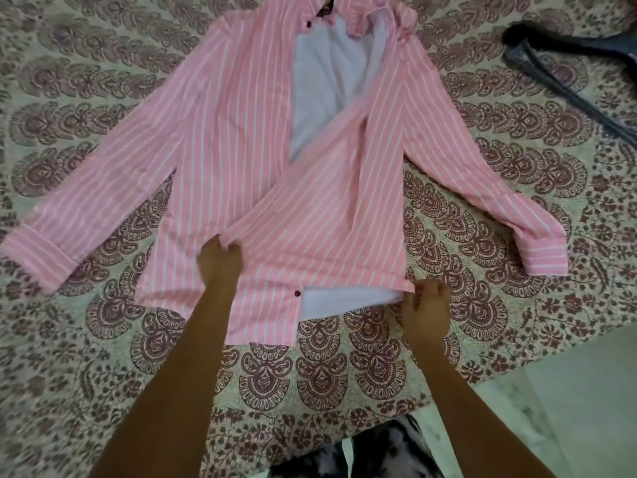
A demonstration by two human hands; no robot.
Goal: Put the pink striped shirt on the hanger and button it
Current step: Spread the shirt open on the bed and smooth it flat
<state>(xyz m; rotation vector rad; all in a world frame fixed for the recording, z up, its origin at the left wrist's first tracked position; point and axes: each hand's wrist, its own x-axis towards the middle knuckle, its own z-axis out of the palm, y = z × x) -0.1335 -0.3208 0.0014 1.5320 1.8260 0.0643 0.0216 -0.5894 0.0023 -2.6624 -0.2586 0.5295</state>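
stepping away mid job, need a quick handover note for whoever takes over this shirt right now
Left hand grips the edge of one front panel, lying across the other. Right hand pinches the hem corner.
The pink striped shirt lies open on the patterned bedspread, sleeves spread, white inside showing.
A dark piece at the collar may be the hanger; cannot tell.
Done: no button seen fastened; the button near the hem is free.
Left: check the hanger, line up the panels, button up.

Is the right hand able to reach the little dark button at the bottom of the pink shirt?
Probably yes. The button lies uncovered on the shirt, near the right hand, with only flat cloth between them. That hand is pinching the shirt, though, so it would have to let go first.
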